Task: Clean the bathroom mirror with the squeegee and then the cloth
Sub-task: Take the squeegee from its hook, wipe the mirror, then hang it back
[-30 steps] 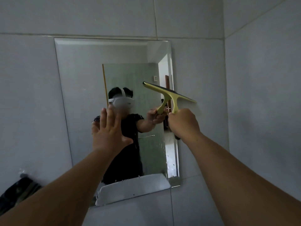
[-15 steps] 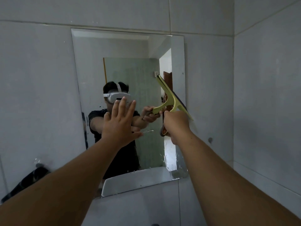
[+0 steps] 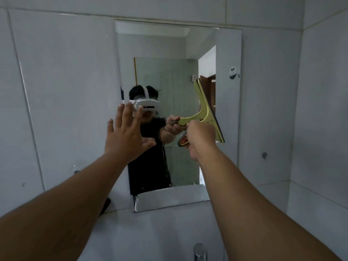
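Right hand (image 3: 200, 137) gripping squeegee (image 3: 207, 112) handle (blade above, near-vertical), against mirror (image 3: 169, 44), left hand (image 3: 126, 136) spread

Bare forearms without sleeves, bare hands (image 3: 128, 136); in the mirror's reflection, a black short-sleeved top and white headset (image 3: 146, 104).

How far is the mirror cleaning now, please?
Squeegee stage. The right hand holds the yellow squeegee with its blade near-vertical over the mirror; the left hand is open and empty. Which glass is already wiped is unclear. No cloth is visible, so that pass remains.
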